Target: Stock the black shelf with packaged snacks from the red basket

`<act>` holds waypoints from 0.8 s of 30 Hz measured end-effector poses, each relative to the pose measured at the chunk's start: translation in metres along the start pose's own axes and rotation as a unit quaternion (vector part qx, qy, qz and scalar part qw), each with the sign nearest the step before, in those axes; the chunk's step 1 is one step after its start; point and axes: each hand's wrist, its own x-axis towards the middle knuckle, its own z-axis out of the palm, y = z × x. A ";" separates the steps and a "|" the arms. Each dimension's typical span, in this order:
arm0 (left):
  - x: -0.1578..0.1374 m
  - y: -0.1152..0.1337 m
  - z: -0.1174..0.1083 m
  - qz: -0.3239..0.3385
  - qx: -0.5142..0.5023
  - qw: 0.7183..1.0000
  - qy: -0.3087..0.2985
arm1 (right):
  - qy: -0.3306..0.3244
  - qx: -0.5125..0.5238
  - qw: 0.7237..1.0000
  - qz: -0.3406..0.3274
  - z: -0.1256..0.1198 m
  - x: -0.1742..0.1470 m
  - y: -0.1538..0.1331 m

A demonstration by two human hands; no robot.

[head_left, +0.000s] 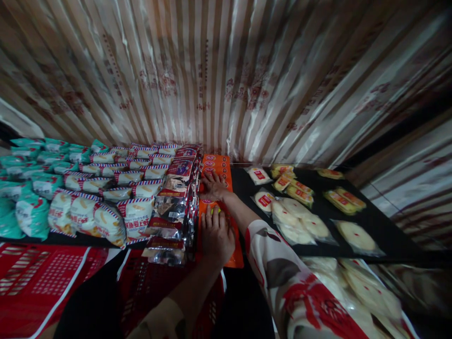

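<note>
Bkgd: a striped, floral-printed sheet (212, 70) is hanging in folds behind a black surface (386, 226). Mid-scene, orange packaging (219, 165) is lying on the surface, running near to far; cannot tell if one pkt or several. Both hands are touching it. The R hand (215, 187) is resting on its far part, fingers unclenched & spreading; the L hand (219, 235) is lying nearer, fingers extending flat, w/ a yellow-green patch (216, 211) showing at the fingertips. Immed. left, dark shiny pkts (173, 202) are standing in a tight near-to-far row. Farther left, white pkts (136, 219) w/ striped edges are forming rows, & teal pkts (33, 212) are filling the far-left end. On the right, yellow pkts (299, 192) & clear bags (356, 236) w/ pale rounds are lying flat, well apart in places. Near left, a red basket (31, 278) is sitting below surface level.
</note>
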 end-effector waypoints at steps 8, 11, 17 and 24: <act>0.000 0.000 0.000 0.003 0.009 1.000 0.004 | -0.045 -0.008 0.999 0.006 -0.007 0.000 -0.003; 0.000 0.000 0.000 0.002 0.005 1.000 0.004 | -0.050 -0.010 0.999 0.004 -0.009 -0.001 -0.003; -0.001 -0.001 0.002 0.002 0.001 1.000 0.001 | -0.090 0.002 0.996 -0.003 -0.010 0.004 0.001; 0.000 -0.001 0.002 0.001 0.004 1.000 0.002 | -0.098 -0.030 0.995 0.010 -0.011 0.001 -0.006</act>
